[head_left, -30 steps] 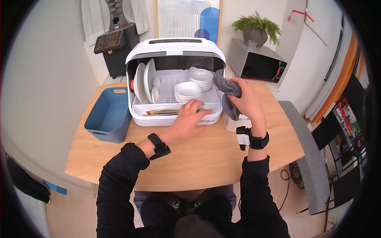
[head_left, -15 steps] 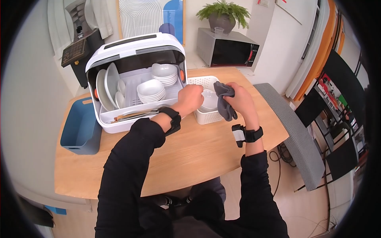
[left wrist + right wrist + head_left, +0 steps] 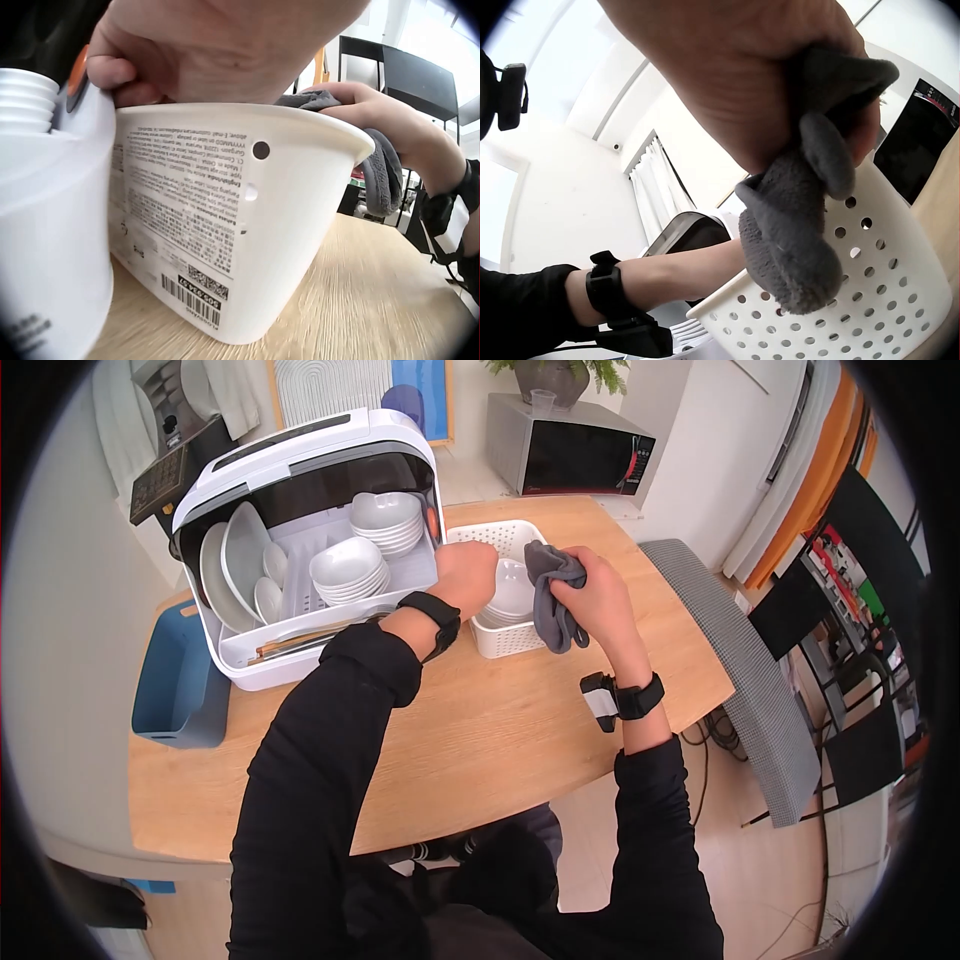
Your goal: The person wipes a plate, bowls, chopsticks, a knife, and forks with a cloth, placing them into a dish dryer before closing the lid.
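Note:
My right hand [image 3: 598, 600] grips a bunched grey cloth [image 3: 556, 595], which hangs over the right side of a white perforated basket [image 3: 510, 643]. White bowls [image 3: 512, 592] are stacked in that basket. My left hand [image 3: 467, 575] is at the basket's left rim, beside the white dish cabinet [image 3: 290, 455]. In the left wrist view, curled fingers [image 3: 112, 71] show just over the rim; the rest of the fingers are hidden, and I cannot tell what they hold. Cloth folds [image 3: 791, 247] stick out below the right hand in the right wrist view.
Inside the raised-lid cabinet stand plates [image 3: 240, 560] and two stacks of bowls [image 3: 348, 568], with chopsticks [image 3: 300, 640] in the front tray. A blue bin [image 3: 180, 700] is on the table's left. Behind the basket sits a microwave [image 3: 570, 450].
The left hand has moved from the cabinet's front tray to the basket's left rim. The right hand keeps the cloth, now by the basket's right side. The head view has turned right.

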A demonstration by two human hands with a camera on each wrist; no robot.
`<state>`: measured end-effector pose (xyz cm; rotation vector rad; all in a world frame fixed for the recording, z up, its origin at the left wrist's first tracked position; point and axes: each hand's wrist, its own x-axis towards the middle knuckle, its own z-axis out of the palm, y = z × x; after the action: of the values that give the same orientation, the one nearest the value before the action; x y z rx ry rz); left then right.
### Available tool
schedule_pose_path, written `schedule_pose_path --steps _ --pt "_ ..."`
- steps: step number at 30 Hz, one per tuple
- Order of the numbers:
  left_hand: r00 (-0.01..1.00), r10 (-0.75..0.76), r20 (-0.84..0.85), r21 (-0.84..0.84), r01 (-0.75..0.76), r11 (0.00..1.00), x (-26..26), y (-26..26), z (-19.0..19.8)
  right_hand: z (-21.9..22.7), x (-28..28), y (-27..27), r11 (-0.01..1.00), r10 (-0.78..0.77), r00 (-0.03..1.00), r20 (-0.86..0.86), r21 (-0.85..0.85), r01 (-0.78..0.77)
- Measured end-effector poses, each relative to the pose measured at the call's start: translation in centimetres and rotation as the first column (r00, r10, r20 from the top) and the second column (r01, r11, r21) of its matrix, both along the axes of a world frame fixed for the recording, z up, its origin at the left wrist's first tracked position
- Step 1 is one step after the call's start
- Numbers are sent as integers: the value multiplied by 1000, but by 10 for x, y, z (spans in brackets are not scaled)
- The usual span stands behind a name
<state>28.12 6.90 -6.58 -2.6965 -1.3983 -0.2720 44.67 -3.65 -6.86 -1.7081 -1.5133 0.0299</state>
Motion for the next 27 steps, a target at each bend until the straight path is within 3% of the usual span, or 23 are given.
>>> schedule_pose_path --steps 6,12,16,19,21,26,27 --pt "997 64 35 -59 -61 996 1 4 4 2 -1 0 1000 -7 1000 -24 -13 7" --pt "962 96 257 -195 -46 980 -4 8 10 2 1 7 996 -70 997 -11 -56 69" --pt "922 6 387 -36 8 999 -22 -5 19 -2 2 16 987 -67 986 -151 132 87" --pt "888 -89 452 150 23 988 -52 -31 35 16 -13 12 906 32 962 -271 415 86" --pt "877 -116 466 200 23 980 -83 -48 43 28 -29 13 856 141 949 -280 516 25" --pt "837 -90 539 303 -93 949 -169 -90 42 52 -104 1 756 435 827 -357 643 -120" --pt "817 -45 575 252 -125 960 -187 -97 42 52 -118 1 758 462 805 -371 636 -141"
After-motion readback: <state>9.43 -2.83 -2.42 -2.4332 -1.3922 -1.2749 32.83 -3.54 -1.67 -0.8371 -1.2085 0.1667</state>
